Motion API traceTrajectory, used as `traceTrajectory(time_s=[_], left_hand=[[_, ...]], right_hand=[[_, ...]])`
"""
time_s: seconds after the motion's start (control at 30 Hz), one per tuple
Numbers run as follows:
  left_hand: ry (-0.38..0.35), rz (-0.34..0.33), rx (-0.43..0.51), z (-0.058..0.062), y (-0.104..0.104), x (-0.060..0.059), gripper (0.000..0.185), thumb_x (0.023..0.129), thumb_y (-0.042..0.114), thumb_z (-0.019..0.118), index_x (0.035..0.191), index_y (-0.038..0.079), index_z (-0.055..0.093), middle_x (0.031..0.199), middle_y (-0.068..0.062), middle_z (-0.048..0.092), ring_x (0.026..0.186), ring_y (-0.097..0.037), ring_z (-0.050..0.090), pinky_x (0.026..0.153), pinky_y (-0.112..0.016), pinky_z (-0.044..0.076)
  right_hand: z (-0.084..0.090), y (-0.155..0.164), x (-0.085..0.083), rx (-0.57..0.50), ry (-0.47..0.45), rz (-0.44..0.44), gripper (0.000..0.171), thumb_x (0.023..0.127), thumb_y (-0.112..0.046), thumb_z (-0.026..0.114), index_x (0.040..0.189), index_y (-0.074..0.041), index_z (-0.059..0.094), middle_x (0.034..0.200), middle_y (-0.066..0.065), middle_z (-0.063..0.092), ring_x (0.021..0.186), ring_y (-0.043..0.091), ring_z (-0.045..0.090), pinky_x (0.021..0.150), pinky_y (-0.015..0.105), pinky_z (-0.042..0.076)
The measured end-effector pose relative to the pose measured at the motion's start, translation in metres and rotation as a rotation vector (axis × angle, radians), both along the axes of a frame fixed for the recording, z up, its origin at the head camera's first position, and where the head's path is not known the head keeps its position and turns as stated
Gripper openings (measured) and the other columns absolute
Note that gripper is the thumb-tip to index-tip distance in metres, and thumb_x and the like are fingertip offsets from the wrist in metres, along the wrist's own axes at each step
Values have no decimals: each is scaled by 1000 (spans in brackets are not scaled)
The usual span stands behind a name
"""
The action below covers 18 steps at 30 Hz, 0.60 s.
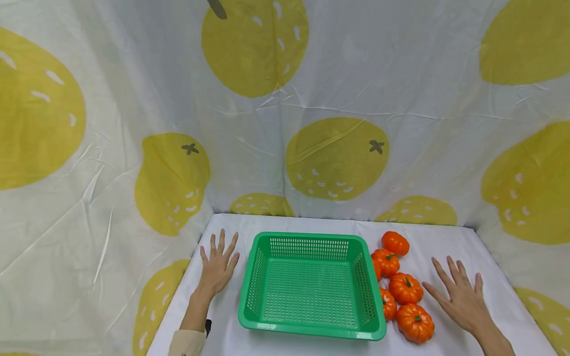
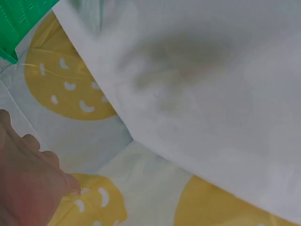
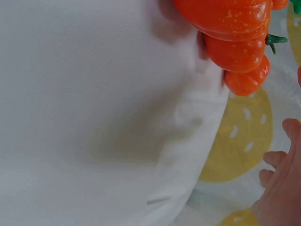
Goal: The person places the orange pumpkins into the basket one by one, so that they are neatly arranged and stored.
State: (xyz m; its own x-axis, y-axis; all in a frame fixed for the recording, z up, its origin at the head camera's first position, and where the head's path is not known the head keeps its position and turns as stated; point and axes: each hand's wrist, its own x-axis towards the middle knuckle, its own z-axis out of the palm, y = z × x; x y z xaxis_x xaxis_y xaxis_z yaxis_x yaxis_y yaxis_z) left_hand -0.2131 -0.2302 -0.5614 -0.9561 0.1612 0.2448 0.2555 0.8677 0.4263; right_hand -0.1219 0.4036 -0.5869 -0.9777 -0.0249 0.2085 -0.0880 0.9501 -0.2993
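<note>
Left hand (image 1: pixel 218 264) lies flat on the white table (image 1: pixel 445 237), palm down, fingers straight and spread, holding nothing. It sits near the table's left edge, just beside the left wall of the green basket (image 1: pixel 311 286) but not touching it.

Right hand (image 1: pixel 458 296) also lies flat, fingers extended and splayed, empty, toward the table's right edge.

Basket stands upright at the middle of the table, close to the front edge; nothing visible inside it.

Six small orange pumpkins (image 1: pixel 405 288) cluster between the basket's right wall and the right hand; two are partly hidden behind that wall. The nearest pumpkin is close to the right hand, apart from it.

Lemon-print cloth (image 1: pixel 334 158) hangs behind and at both sides.
</note>
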Motion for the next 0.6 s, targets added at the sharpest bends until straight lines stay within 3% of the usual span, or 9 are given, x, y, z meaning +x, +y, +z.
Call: traceTrajectory(time_s=[0.3, 0.6], left_hand=[[-244, -158, 333, -10, 14, 14, 57, 111, 37, 41, 166, 32, 24, 175, -13, 10, 161, -45, 1, 118, -77, -3], [-348, -209, 489, -17, 26, 26, 61, 110, 38, 43, 166, 34, 19, 176, -5, 11, 162, -39, 2, 121, -74, -3]], right_hand=[[-5, 0, 7, -12, -49, -35, 88, 102, -51, 55, 168, -22, 5, 169, 32, 0, 156, 53, -14, 110, 66, -33], [-15, -3, 23, -46, -66, -49, 86, 102, -50, 56, 167, -18, 10, 168, 35, 5, 154, 59, -4, 110, 74, -27]])
